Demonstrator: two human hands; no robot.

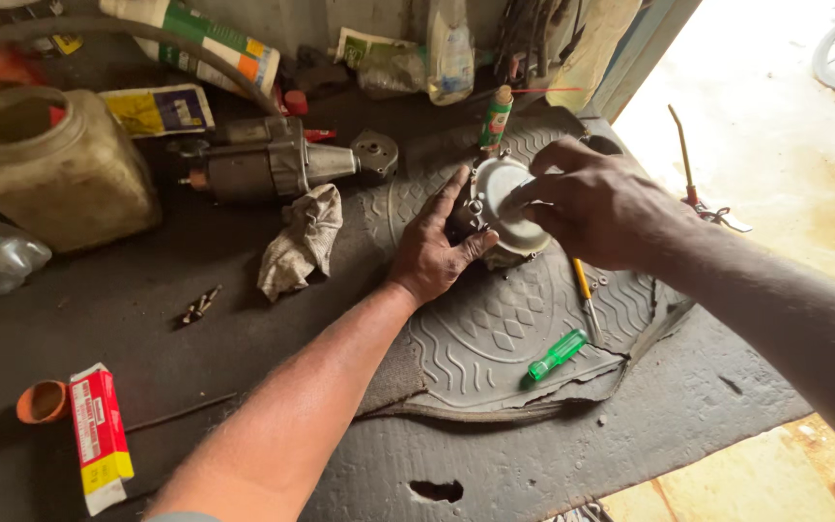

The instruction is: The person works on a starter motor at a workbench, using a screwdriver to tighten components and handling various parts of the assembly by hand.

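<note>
Head view: round grey metal housing with domed cover (506, 208) resting on grey patterned rubber mat (495, 348) over dark tabletop (99, 319). Left hand (434, 246) spread, palm against housing's left side. Right hand (596, 203) fingers pinched together on cover top. Green-handled screwdriver (558, 354) lying nearby on mat.

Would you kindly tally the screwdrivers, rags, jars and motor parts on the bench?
Screwdrivers: 2, green-handled and yellow-handled
Rags: 1
Jars: 1
Motor parts: 2, starter motor and round housing between left hand and right hand
Total: 6
</note>
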